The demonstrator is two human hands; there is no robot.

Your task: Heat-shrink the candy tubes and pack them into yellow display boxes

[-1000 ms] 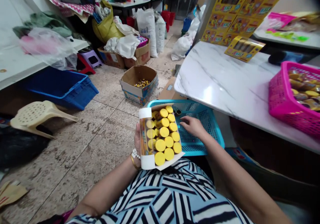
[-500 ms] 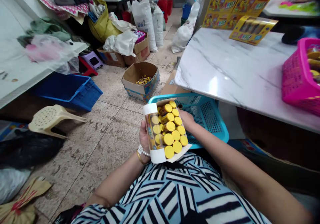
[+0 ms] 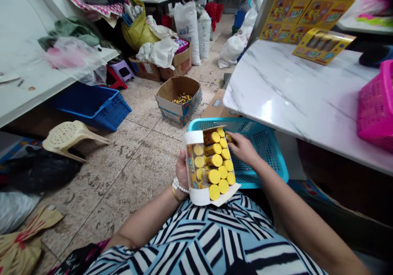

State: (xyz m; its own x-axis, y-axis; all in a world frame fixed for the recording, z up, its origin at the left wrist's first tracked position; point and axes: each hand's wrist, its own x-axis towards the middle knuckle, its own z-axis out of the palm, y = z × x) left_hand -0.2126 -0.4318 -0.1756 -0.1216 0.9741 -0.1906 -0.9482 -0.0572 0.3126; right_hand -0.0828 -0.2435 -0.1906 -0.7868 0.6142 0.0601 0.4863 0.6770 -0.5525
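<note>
My left hand [image 3: 181, 169] is wrapped round the left side of an open box [image 3: 196, 196] with a clear window, which tilts above my lap. Several tubes with yellow caps [image 3: 214, 176] lie packed in rows inside it, caps facing up. My right hand [image 3: 243, 147] is at the box's upper right edge, its fingers closed on a small tube [image 3: 229, 138] with a yellow end. Under the right hand and partly behind the box is a light-blue basket [image 3: 278, 160].
A marble-patterned table [image 3: 291, 86] on the right bears a yellow box [image 3: 324, 45], stacked boxes [image 3: 290, 14] and a pink basket [image 3: 376, 107]. On the floor stand a carton [image 3: 176, 113] with small pieces, a cream stool [image 3: 66, 137] and a blue crate [image 3: 107, 109].
My right hand has come up out of the light-blue basket to the box's edge, with a tube in its fingers. The view has shifted slightly; my left hand still holds the box.
</note>
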